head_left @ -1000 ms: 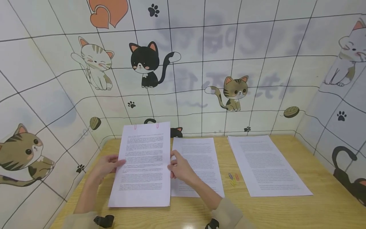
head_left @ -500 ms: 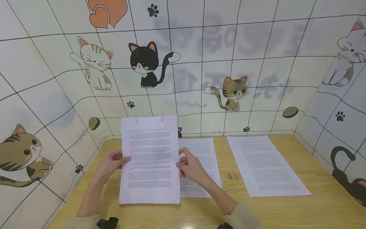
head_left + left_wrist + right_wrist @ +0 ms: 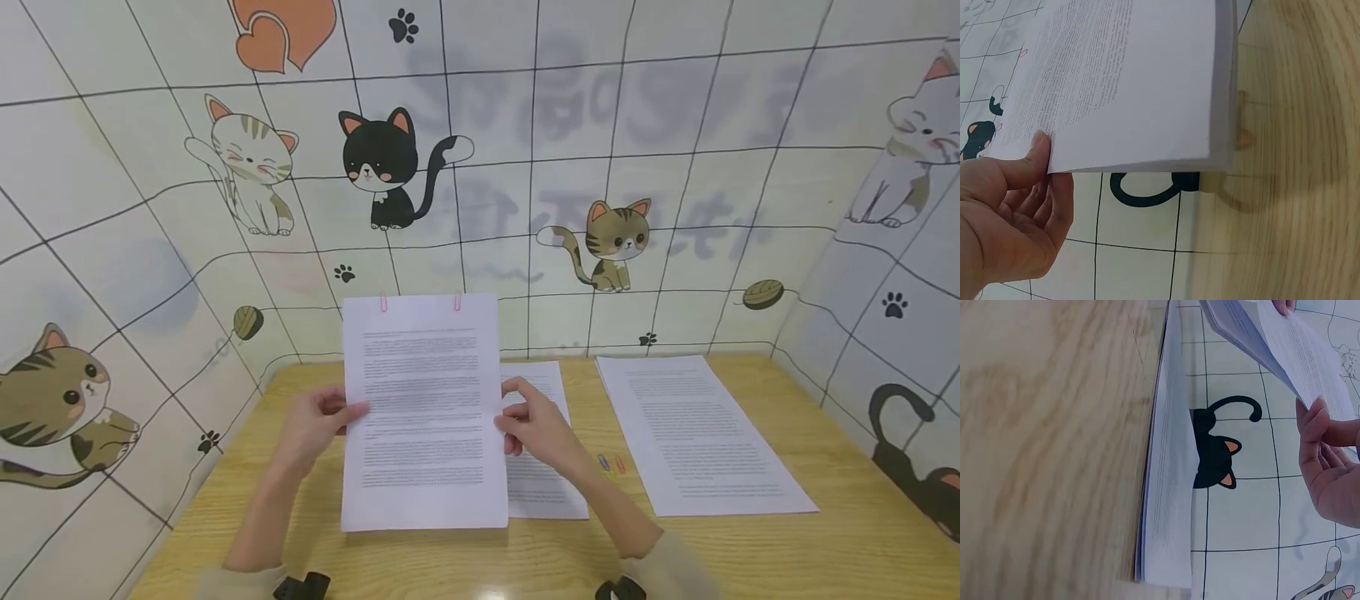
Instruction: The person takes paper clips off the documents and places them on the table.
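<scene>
A stack of printed paper sheets point(image 3: 422, 500) is held up between both hands, facing the head camera. Two pink paper clips point(image 3: 457, 302) sit along its top edge. My left hand point(image 3: 315, 423) pinches the stack's left edge, thumb on the printed face. Opposite it, my right hand point(image 3: 538, 425) pinches the right edge. In the left wrist view the sheets point(image 3: 1141, 125) rise clear of the wooden table, and the left hand point(image 3: 1016, 212) grips one side. From the right wrist, the right hand point(image 3: 1329, 462) has its thumb on the paper's edge.
Behind the raised stack, a second printed stack point(image 3: 551, 492) lies on the wooden table point(image 3: 555, 558). Farther right lies a third stack point(image 3: 712, 442). Between those two are loose paper clips point(image 3: 619, 464), partly hidden by the right forearm. A cat-patterned wall covering point(image 3: 495, 192) encloses the table.
Both hands have carried the clipped stack rightward and raised it a little. It has gone from slanted to nearly upright and now overlaps more of the middle stack.
</scene>
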The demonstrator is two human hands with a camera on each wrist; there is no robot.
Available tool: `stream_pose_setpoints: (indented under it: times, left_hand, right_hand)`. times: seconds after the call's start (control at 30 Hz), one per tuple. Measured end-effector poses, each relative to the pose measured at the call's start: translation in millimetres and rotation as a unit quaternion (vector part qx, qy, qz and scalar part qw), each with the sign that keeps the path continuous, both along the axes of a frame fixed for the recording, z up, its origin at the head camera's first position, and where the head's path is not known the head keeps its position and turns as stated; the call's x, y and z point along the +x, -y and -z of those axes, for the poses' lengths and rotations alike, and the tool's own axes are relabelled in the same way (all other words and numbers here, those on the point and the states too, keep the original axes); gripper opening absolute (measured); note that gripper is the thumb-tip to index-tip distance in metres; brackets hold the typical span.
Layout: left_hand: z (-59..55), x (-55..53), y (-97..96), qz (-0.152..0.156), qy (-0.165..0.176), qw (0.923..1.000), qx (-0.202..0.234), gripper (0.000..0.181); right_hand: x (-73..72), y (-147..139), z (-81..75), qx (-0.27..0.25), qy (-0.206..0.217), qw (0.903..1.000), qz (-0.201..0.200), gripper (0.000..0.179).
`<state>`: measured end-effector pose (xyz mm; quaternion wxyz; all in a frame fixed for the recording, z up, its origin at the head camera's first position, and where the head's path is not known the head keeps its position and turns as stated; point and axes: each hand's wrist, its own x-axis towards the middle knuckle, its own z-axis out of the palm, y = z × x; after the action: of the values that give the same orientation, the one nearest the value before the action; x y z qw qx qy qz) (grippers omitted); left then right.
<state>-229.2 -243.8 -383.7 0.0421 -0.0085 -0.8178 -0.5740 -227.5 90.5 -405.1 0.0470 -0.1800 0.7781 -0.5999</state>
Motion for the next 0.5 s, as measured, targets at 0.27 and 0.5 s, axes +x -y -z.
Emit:
stream_pose_setpoints:
  times: [0.27, 0.5]
  left_hand:
    - [-1.1, 4.6, -24.3, 0.034, -0.003, 0.9990, 0.029, 0.026]
    - [2.4, 5.7, -40.7, 0.074, -0.012, 0.9969, 0.024, 0.023]
  right_hand:
    - [-5.2, -32, -0.4, 0.001, -0.007, 0.9995, -0.032, 0.027]
    - [-4.6, -56, -2.7, 0.016, -0.001, 0.9993, -0.035, 0.029]
